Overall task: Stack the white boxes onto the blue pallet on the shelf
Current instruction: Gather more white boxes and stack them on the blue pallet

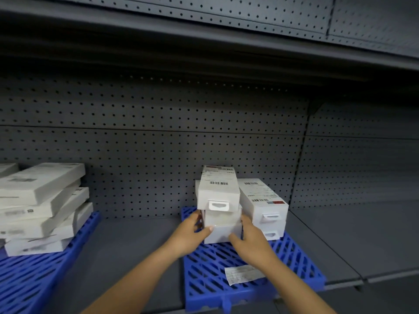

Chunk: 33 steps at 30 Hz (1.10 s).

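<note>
- The left stack (223,223) of three white boxes stands on the blue pallet (204,279), toward its back. The top box (217,189) shows barcode labels and a hang tab facing me.
- The left hand (192,232) curls round the stack's left side at the lower two boxes, with the thumb lying across their front.
- The right hand (249,242) cups the bottom box's right front corner and wraps toward its side. Both hands are gripping, neither is slack.
- The right stack (264,205), two boxes high, stands just beside on the same pallet and is turned slightly askew.
- I read this as the settling step: the boxes are already down, and the hands are squaring them.
- The next move, as I judge it, calls for an even push from both sides to line up the lower boxes. Then a gentle release, since the top box looks to sit a little forward of those beneath and could slide.
- A paper slip (243,274) lies on the pallet's front part, clear of the stacks.
- The pallet sits on a grey shelf (136,257) with a pegboard back (158,132).
- At far left, a skewed pile of flat white cartons (43,207) rests on a second blue pallet (34,282).
</note>
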Tool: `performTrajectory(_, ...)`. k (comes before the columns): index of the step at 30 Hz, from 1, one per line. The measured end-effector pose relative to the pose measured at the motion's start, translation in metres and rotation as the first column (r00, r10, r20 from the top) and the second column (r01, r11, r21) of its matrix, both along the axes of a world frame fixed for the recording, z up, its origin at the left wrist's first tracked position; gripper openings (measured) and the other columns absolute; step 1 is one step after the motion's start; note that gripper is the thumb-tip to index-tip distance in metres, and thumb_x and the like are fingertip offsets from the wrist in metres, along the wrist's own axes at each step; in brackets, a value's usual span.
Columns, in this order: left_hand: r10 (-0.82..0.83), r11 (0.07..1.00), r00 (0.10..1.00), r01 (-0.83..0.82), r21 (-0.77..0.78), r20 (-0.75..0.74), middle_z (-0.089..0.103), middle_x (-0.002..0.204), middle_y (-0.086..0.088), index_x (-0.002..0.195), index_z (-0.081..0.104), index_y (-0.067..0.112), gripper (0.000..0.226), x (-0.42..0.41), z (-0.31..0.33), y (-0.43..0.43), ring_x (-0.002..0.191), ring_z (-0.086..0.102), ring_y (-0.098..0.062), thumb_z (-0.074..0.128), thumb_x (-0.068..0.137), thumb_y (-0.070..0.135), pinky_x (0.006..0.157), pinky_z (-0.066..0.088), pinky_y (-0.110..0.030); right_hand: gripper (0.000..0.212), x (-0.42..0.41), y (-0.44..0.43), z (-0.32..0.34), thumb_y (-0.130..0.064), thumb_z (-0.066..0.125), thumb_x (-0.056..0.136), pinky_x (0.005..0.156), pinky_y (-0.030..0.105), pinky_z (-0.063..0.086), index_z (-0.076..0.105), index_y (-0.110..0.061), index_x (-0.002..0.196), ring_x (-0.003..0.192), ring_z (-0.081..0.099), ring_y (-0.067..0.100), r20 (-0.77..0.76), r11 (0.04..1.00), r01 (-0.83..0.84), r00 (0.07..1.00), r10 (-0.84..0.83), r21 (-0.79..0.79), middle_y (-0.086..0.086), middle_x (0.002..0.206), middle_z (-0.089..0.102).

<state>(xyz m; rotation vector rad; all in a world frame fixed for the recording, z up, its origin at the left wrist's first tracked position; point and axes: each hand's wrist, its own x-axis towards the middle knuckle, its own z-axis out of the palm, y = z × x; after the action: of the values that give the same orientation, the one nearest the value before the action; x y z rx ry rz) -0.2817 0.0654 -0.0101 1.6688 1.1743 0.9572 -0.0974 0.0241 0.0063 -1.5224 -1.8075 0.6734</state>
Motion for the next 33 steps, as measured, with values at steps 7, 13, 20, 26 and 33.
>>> performTrajectory(7, 0.014, 1.0, 0.999, -0.016, -0.025, -0.052, 0.052, 0.127, 0.016, 0.135, 0.041, 0.025, 0.048, -0.014, 0.002, -0.003, 0.124, 0.049, -0.006, 0.061, 0.092, 0.021, 0.102, 0.041, -0.02, 0.048, 0.001, 0.005, 0.005, -0.016, 0.05, 0.095, 0.085, 0.011, 0.037, 0.036, -0.024, 0.141, 0.106, 0.048, 0.003, -0.005, 0.997, -0.073, 0.997, 0.073, -0.033, -0.014, 0.123, 0.052)
performTrajectory(13, 0.179, 0.973, 0.982, -0.186, 0.134, 0.067, 0.034, 0.141, 0.03, 0.15, 0.003, 0.036, 0.121, -0.007, 0.019, -0.015, 0.13, 0.036, 0.006, 0.081, 0.06, 0.051, 0.11, 0.034, -0.028, 0.078, -0.002, 0.002, 0.023, -0.043, 0.065, 0.086, 0.103, 0.02, 0.034, 0.018, -0.035, 0.149, 0.126, 0.036, -0.005, -0.279, 0.988, -0.099, 0.952, 0.128, 0.117, -0.027, 0.142, 0.029)
performTrajectory(20, 0.149, 0.938, 0.988, -0.15, 0.312, 0.028, 0.041, 0.132, 0.04, 0.145, 0.015, 0.044, 0.078, 0.008, 0.04, -0.032, 0.126, 0.039, 0.013, 0.064, 0.089, 0.022, 0.109, 0.035, -0.023, 0.047, 0.002, 0.022, 0.031, -0.038, 0.046, 0.098, 0.099, 0.013, 0.037, 0.032, -0.037, 0.143, 0.125, 0.044, -0.006, -0.266, 0.964, -0.114, 0.947, 0.178, 0.24, -0.02, 0.138, 0.048)
performTrajectory(26, 0.245, 0.904, 0.969, -0.214, 0.37, -0.038, 0.039, 0.139, 0.035, 0.15, 0.007, 0.039, 0.071, 0.01, 0.027, -0.033, 0.128, 0.038, 0.011, 0.05, 0.097, 0.021, 0.11, 0.036, -0.024, 0.05, 0.004, 0.024, 0.028, -0.038, 0.039, 0.101, 0.076, -0.005, 0.035, 0.027, -0.035, 0.149, 0.096, 0.044, -0.028, -0.237, 0.966, -0.089, 0.96, 0.148, 0.242, -0.024, 0.128, 0.05)
performTrajectory(33, 0.285, 0.908, 0.954, -0.237, 0.345, -0.094, 0.044, 0.138, 0.029, 0.149, 0.011, 0.041, 0.068, 0.003, 0.029, -0.025, 0.126, 0.045, 0.006, 0.051, 0.097, 0.028, 0.1, 0.041, -0.016, 0.048, -0.005, 0.024, 0.027, -0.03, 0.037, 0.103, 0.076, -0.006, 0.033, 0.027, -0.032, 0.149, 0.094, 0.042, -0.029, -0.269, 0.964, -0.057, 0.955, 0.129, 0.261, -0.026, 0.123, 0.047)
